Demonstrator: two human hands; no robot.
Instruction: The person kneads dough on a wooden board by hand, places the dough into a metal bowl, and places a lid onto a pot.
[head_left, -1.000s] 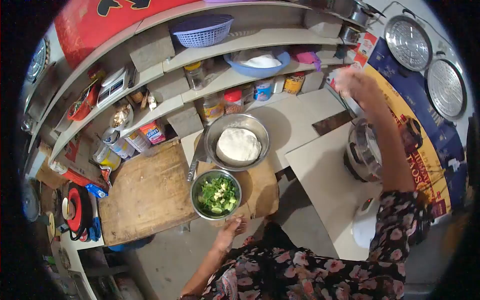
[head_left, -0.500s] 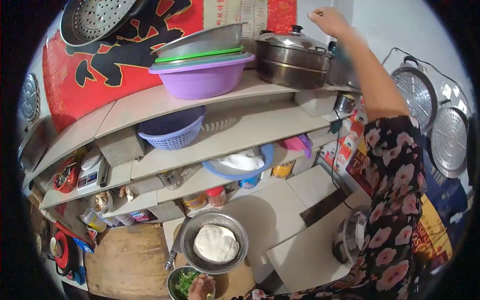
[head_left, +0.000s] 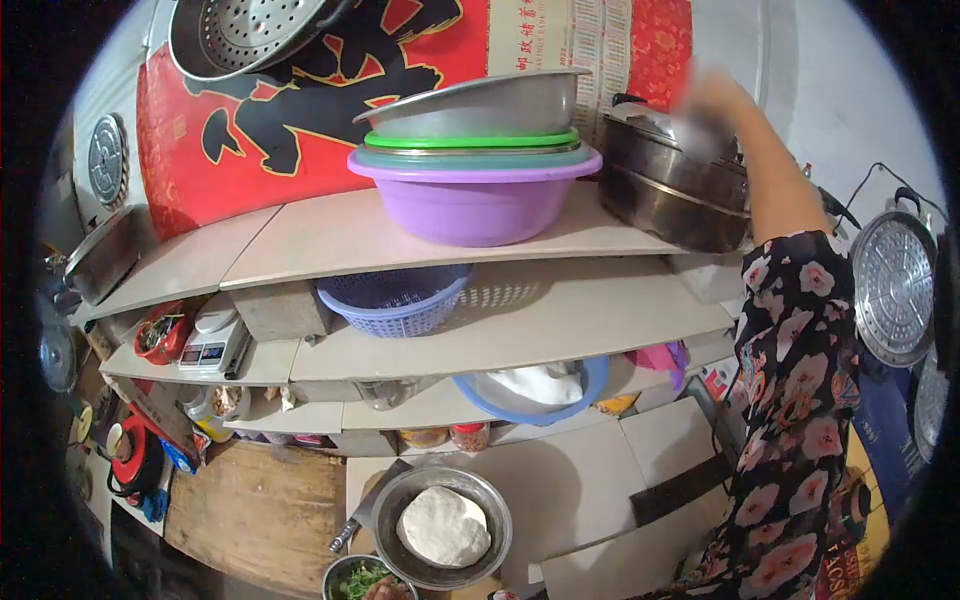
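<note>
My right hand (head_left: 712,105) is raised at the upper right, beside the lid of a large steel steamer pot (head_left: 675,190) on the top shelf. Its fingers are smeared, and whether it holds anything is unclear. Low in the view, my left hand (head_left: 386,590) is at the bowl of chopped greens (head_left: 352,578), mostly cut off by the frame edge. A steel bowl (head_left: 500,520) with a white lump of dough (head_left: 444,527) in it stands just behind the greens. The knife (head_left: 368,507) lies left of the dough bowl.
Stacked basins (head_left: 475,205) stand on the top shelf, left of the pot. Below are a blue basket (head_left: 395,312), a kitchen scale (head_left: 213,345) and a blue basin (head_left: 590,395). A wooden board (head_left: 255,515) lies at lower left; steamer plates (head_left: 893,290) hang at right.
The view has tilted up to the top shelf. My right hand has risen and come to the steamer pot's lid. My left hand has moved from beside the greens bowl to over it.
</note>
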